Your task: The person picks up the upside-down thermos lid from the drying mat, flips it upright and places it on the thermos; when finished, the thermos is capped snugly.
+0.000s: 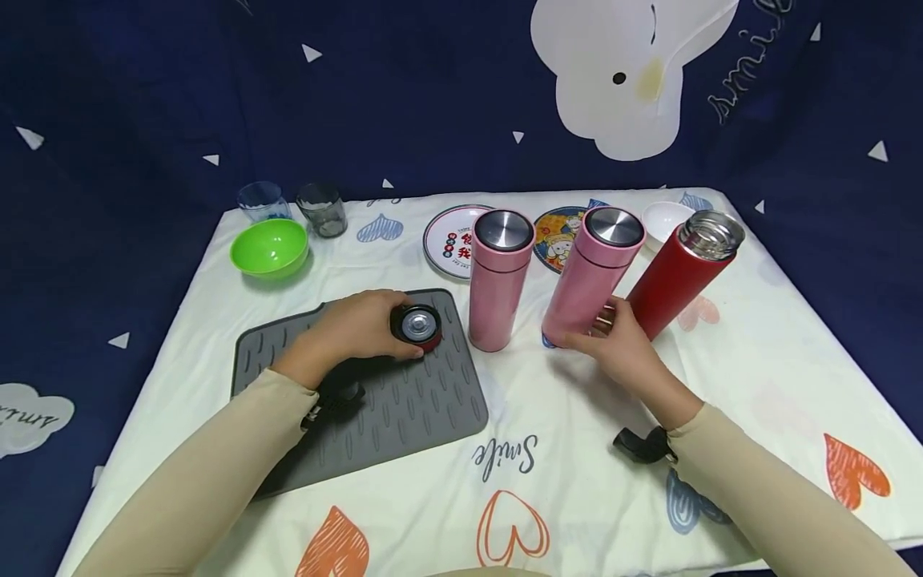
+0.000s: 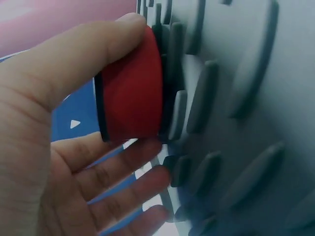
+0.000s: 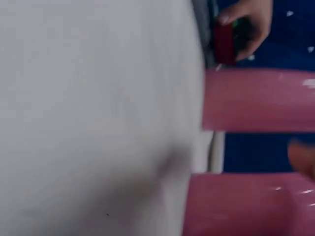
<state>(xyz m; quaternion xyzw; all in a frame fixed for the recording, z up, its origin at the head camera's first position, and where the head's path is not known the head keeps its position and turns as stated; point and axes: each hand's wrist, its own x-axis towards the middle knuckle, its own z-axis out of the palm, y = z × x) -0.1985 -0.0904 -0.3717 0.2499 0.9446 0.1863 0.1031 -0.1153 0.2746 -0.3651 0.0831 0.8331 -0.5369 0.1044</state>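
Observation:
My left hand [image 1: 364,324] pinches a red and black bottle lid [image 1: 420,324] between thumb and index finger. The lid's red side [image 2: 132,88] fills the middle of the left wrist view, close against the grey ridged drying mat [image 1: 404,409]. My right hand [image 1: 623,344] is spread at the lower part of a pink thermos [image 1: 593,276], its thumb in front and fingers by the right side. Blur in the right wrist view hides whether they touch. Another pink thermos [image 1: 501,284] stands to the left. An uncapped red thermos [image 1: 674,280] is just beyond my right hand.
A green bowl [image 1: 270,250] and two glasses, one bluish [image 1: 264,202] and one dark [image 1: 322,211], stand at the back left. Behind the thermoses are a white plate [image 1: 443,240], a colourful plate [image 1: 555,236] and a white bowl [image 1: 663,218].

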